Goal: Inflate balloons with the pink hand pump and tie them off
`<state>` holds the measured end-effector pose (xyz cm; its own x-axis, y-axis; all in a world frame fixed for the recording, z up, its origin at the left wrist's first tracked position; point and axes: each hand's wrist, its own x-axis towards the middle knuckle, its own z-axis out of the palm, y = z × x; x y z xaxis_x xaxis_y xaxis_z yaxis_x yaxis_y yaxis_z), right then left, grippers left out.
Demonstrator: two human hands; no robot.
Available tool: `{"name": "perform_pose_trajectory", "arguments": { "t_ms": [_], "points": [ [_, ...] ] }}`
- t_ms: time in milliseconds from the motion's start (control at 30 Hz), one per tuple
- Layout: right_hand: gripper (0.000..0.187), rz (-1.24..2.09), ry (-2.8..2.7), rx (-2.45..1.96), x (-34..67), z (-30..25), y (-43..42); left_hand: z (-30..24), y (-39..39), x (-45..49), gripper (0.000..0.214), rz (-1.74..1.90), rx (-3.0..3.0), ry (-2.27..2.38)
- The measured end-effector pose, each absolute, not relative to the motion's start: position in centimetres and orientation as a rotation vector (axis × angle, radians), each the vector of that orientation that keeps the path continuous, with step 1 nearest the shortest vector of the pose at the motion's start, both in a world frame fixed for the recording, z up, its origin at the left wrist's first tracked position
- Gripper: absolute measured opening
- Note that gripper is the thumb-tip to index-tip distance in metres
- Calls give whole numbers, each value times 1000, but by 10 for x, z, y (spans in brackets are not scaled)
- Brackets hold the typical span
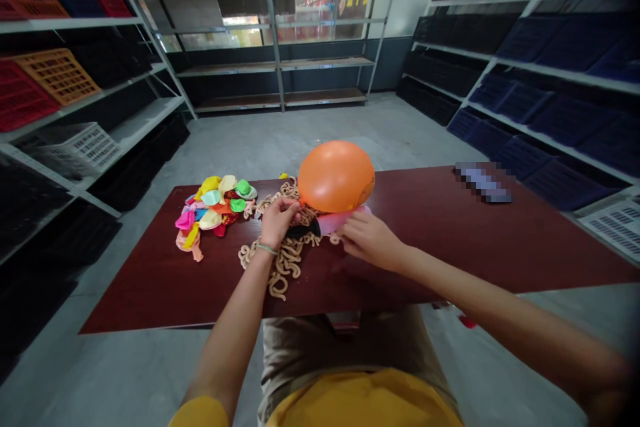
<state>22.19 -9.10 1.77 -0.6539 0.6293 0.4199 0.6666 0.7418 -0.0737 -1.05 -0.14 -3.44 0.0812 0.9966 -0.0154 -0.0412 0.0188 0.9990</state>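
An inflated orange balloon [336,175] stands out over the far edge of the table. My left hand [281,220] is closed in a pinch on its neck, at the balloon's left end. Under the balloon lies a pink balloon pump [330,223] with a black end [300,231] pointing left. My right hand [367,237] has its fingers curled around the pump's pink right part, partly hiding it. Beige curly cords [286,263], perhaps uninflated long balloons, lie in a loose heap beneath and in front of my left hand.
A pile of uninflated coloured balloons [213,210] lies left on the dark red table [430,233]. A blurred, pixelated object [483,183] rests at the far right. Shelves with crates [60,77] line both sides, and a metal rack [280,67] stands at the back.
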Motion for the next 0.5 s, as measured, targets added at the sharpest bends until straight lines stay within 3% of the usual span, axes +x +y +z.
{"name": "perform_pose_trajectory", "arguments": {
  "t_ms": [267, 500],
  "points": [
    [10, 549, -1985, -1161, 204, 131, -58, -33, 0, -10, 24, 1190, 1179, 1059],
    [5, 576, -2019, -1011, 164, 141, 3, -26, -5, -9, 26, 1285, 1277, 1147]
  ]
}}
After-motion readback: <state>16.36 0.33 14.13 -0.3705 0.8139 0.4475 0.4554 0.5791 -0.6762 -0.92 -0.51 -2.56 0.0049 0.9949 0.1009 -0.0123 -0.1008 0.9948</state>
